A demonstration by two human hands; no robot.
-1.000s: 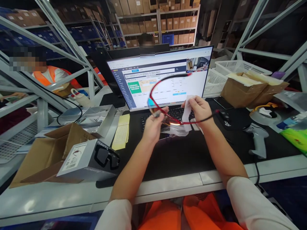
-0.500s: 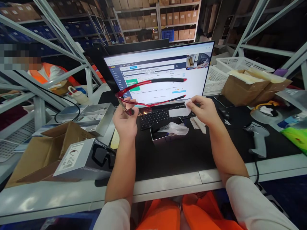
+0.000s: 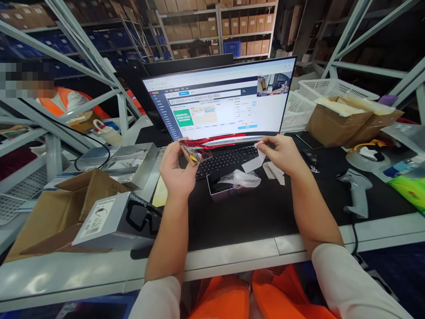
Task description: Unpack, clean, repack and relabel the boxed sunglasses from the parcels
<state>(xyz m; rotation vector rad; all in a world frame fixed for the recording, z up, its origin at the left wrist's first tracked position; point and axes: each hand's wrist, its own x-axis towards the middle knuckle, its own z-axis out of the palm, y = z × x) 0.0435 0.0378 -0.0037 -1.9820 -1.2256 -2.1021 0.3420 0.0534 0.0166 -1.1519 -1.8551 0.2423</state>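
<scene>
My left hand [image 3: 179, 170] is closed on red-framed sunglasses [image 3: 212, 141] with reflective lenses; their temples stretch right in front of the monitor's lower edge. Between the fingertips of my right hand [image 3: 277, 151] a thin white slip [image 3: 255, 162] hangs above the keyboard [image 3: 229, 158]. Below and between the hands lies a small open box [image 3: 221, 191] with a crumpled clear plastic bag [image 3: 245, 178] on it. Folded pale paper [image 3: 274, 173] rests on the black desk mat just under my right hand.
A grey eyewear box [image 3: 116, 223] and an open cardboard carton [image 3: 63, 204] stand at left. The monitor [image 3: 226, 102] is ahead. To the right are a mouse [image 3: 310, 156], a barcode scanner [image 3: 357, 192] and brown boxes [image 3: 341, 122]. Another person [image 3: 66, 102] in an orange vest is at far left.
The sunglasses have tipped in my left hand, so their temples dropped and now look nearly edge-on. The white slip in my right hand has swung to a slant. The monitor's content changed.
</scene>
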